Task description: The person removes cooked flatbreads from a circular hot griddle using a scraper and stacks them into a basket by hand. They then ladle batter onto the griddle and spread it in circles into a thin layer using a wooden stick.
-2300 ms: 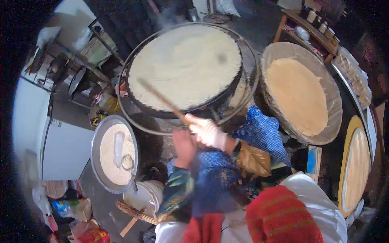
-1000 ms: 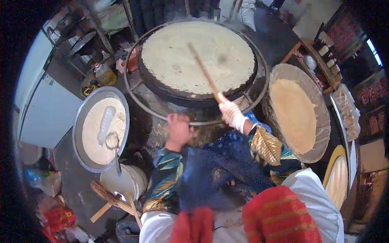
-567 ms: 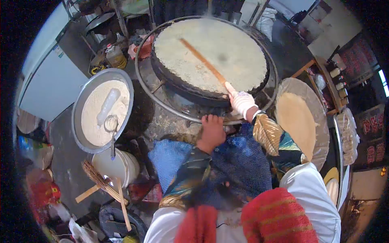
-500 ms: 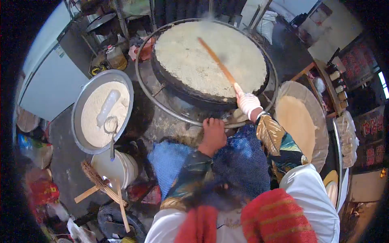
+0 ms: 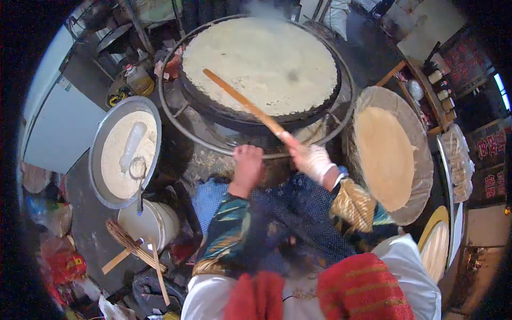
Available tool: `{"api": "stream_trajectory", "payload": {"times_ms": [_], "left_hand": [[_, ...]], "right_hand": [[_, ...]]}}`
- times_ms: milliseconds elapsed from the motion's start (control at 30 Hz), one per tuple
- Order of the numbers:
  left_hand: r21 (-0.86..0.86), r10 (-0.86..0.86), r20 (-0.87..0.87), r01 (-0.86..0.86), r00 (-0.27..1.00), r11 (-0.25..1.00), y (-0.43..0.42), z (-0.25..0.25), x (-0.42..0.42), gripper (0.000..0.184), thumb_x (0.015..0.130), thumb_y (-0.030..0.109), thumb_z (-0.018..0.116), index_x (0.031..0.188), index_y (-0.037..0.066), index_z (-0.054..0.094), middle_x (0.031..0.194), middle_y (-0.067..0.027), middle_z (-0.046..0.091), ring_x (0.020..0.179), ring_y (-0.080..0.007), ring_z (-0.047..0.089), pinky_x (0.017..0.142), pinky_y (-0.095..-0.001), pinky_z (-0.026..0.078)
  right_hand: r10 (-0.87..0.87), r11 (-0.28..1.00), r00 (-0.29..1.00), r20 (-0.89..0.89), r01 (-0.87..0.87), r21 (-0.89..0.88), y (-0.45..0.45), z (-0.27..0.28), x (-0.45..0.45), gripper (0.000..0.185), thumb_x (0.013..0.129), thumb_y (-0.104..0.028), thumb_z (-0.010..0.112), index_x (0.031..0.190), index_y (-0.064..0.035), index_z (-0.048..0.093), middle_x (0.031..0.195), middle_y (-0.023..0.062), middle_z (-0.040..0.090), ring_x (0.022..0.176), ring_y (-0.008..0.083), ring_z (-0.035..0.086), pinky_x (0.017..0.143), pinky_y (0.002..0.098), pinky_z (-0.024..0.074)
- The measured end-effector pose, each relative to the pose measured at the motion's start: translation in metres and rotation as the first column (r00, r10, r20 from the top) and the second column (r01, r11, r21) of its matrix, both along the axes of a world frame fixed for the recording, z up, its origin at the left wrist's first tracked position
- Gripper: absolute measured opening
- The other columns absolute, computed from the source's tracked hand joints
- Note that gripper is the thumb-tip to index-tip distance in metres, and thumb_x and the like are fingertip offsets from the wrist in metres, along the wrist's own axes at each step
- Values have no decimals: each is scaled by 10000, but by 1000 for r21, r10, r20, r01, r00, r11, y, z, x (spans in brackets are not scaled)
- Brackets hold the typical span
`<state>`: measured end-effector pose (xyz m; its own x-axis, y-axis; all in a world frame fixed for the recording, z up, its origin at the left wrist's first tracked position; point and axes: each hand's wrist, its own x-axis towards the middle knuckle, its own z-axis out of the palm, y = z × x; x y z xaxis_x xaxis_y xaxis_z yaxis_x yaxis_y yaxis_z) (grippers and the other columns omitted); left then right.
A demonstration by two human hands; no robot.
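Photographed holding a stick (image 5: 240, 98) at frame centre, with the grip of the gloved right hand (image 5: 314, 161) wrapped around its near end. Swung leftward within the last half second, now slanting over the left of the pale layer (image 5: 266, 58) on the griddle (image 5: 250, 124), upper centre, apparently bringing that side within reach. With the left hand (image 5: 248, 165) bent at the ring (image 5: 208, 148), impossible to tell whether clamped.

3 o'clock: white glove (image 5: 321, 163) covered right hand (image 5: 309, 160) | 7 and 4 o'clock: leaf-printed sleeves (image 5: 226, 226) showed dark green and gold | 5 o'clock: red cloth (image 5: 362, 288) bore gold stripes against white garment (image 5: 410, 266)
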<state>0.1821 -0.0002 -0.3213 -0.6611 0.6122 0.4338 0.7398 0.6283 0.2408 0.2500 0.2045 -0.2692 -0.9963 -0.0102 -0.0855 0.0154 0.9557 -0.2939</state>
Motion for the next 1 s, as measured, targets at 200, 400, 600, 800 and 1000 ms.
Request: {"api": "stream_trajectory", "payload": {"times_ms": [200,400,600,800,1000], "left_hand": [[-131,95,14,-92,995,987,-51,20,-38,209,586,170,669,774,80,652,820,-107,602,931,-278,513,896,-439,342],[-407,143,-82,-165,986,899,-102,27,-100,191,553,176,689,707,64,677,779,-117,617,943,-293,529,1003,-424,312],[-432,165,-107,-195,981,881,-145,25,-163,175,621,109,588,732,-1,666,933,-187,607,1111,-358,455,1062,-424,269],[-476,93,-178,-168,980,863,-165,13,-224,181,655,70,518,749,8,659,917,-148,617,1069,-301,499,1063,-400,286],[-385,116,-357,-259,927,886,-148,-16,-217,116,698,112,543,693,91,657,745,-101,634,827,-253,584,878,-385,409]], "right_hand": [[-299,922,949,96,262,284,113,31,-12,547,908,-259,401,1411,-358,211,799,207,631,705,376,617,654,487,478],[-502,849,865,16,489,200,203,13,-79,502,920,-266,402,1376,-429,268,942,223,618,839,391,607,752,462,462],[-626,763,775,-90,632,137,277,-22,-151,482,910,-307,413,1374,-381,308,996,254,601,900,376,606,805,453,461],[-498,843,860,-109,451,-293,225,-13,-81,522,934,-325,425,1414,-185,277,737,212,564,602,338,544,603,424,449],[-401,705,899,178,427,-567,53,34,41,675,875,-27,406,1460,-219,130,566,25,506,465,123,466,440,282,425]]}}
